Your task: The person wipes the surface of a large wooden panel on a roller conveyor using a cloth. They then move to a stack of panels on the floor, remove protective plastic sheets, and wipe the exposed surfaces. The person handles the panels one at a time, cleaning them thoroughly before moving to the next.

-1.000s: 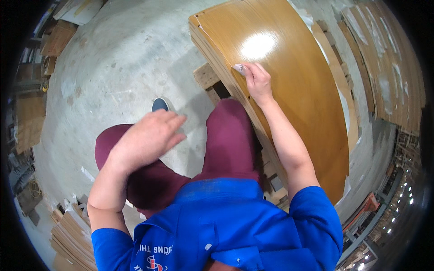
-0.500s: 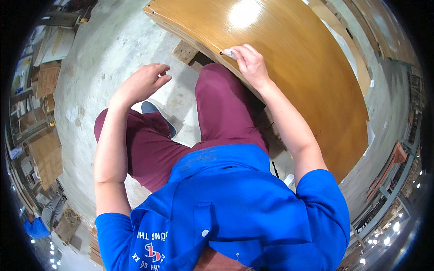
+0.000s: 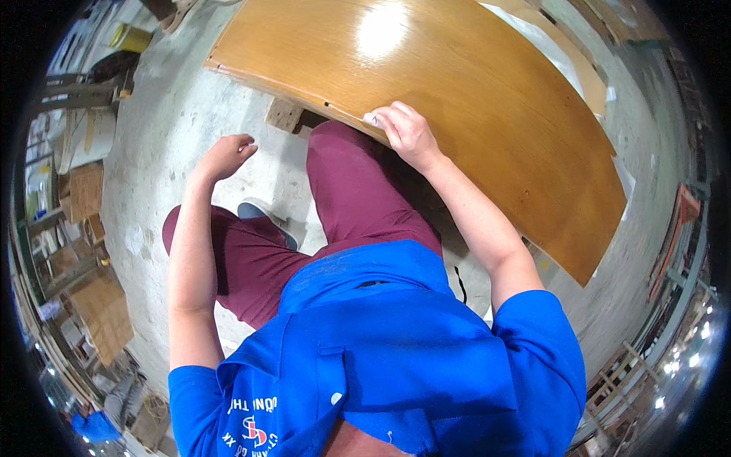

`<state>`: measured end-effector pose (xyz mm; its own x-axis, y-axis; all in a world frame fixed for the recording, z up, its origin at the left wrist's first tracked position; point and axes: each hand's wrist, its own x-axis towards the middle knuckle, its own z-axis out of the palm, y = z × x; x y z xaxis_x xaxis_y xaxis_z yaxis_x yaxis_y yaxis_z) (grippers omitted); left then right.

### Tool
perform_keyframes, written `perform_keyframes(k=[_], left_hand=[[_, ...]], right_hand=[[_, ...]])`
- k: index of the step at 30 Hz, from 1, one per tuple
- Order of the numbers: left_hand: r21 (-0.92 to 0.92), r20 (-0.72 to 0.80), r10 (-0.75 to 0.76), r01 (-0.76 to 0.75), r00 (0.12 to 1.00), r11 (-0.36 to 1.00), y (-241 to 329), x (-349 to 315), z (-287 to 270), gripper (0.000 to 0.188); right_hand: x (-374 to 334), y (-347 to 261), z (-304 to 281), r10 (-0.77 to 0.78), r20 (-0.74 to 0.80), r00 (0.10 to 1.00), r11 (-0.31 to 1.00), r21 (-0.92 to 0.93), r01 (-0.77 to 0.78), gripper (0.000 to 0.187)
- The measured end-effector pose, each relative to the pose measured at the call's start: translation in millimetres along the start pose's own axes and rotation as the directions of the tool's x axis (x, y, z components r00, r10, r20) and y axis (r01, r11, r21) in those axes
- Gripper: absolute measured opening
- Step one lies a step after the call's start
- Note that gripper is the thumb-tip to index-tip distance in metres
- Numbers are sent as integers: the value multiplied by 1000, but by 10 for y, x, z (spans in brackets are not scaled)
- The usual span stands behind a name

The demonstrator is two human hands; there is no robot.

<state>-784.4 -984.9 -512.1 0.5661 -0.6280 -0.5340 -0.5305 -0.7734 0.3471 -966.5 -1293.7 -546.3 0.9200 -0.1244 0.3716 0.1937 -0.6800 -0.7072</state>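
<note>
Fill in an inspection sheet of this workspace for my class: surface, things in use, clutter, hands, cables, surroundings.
Surface: glossy brown wooden panel with a curved far edge and a bright reflection; small dark hole near its near edge.
Things in use: small white wad, material unclear, at the panel's near edge.
Clutter: white sheet showing beyond the panel's far edge; wooden block under the near edge.
Hands: right hand pinches the wad; left hand hangs loosely curled, holding nothing visible.
Cables: thin black strand beside the shirt; cannot tell if cable.
Surroundings: grey floor, brown box at left.
</note>
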Motion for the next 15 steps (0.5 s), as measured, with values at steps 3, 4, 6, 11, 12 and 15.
perform_keyframes(k=[3, 4, 6, 11, 12, 15], left_hand=[[-43, 46, -50, 52, 998, 998, -50, 103, 61, 34], [-69, 72, -81, 86, 994, 994, -47, 136, 79, 33], [-46, 72, -79, 82, 994, 996, -112, 154, 122, 33], [-111, 92, -103, 113, 990, 987, -182, 274, 192, 31], [-132, 97, -107, 120, 990, 984, -195, 295, 204, 31], [-118, 113, -108, 122, 988, 986, -254, 330, 235, 29]], right_hand=[[-269, -20, -225, 44, -39, 998, 997, -54, -46, 5], [-375, -11, -309, 61, -47, 997, 995, -81, -65, 5], [-556, -34, -458, 101, -74, 992, 990, -93, -108, 5], [-992, -51, -769, 218, -152, 964, 965, -111, -236, 6], [-1055, -58, -810, 230, -169, 958, 962, -110, -250, 7], [-1220, -78, -909, 268, -204, 942, 950, -104, -293, 8]])
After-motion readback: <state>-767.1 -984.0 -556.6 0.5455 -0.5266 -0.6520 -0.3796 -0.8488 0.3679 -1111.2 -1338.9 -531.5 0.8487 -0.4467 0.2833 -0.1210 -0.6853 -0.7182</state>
